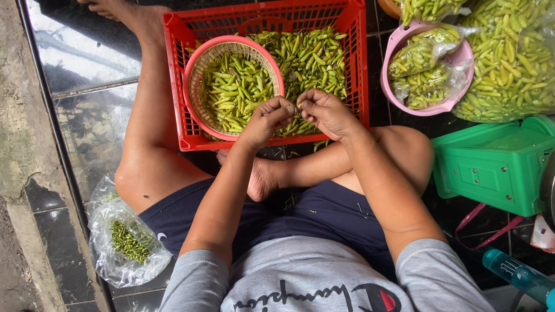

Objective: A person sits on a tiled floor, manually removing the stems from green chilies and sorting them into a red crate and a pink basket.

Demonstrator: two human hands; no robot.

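Hands meet over the near edge of a red plastic slatted crate [182, 81], which sits on the dark tiled floor [87, 69] between the person's bare legs. The left hand [267, 120] and the right hand [327, 111] are both curled, fingertips pinched together on a single small green chilli pepper [297, 106] held between them; the pepper is mostly hidden by the fingers.

Inside the crate, on its left side, stands a round pink-rimmed woven plastic basket [193, 75] filled with green chillies, and it lies just beside the left hand. The rest of the crate holds a loose heap of green chillies [315, 55], directly beyond the right hand.

To the right of the crate, a pink plastic bowl [459, 58] carries two clear plastic bags packed with chillies. A larger clear bag of chillies [514, 63] lies further right, touching the bowl. Below these sits a green plastic box-shaped scale body [497, 167], near the person's right knee. A teal plastic bottle [517, 277] shows at the lower right corner. On the floor at the person's left hip lies a crumpled clear plastic bag holding green chilli stems [130, 242].
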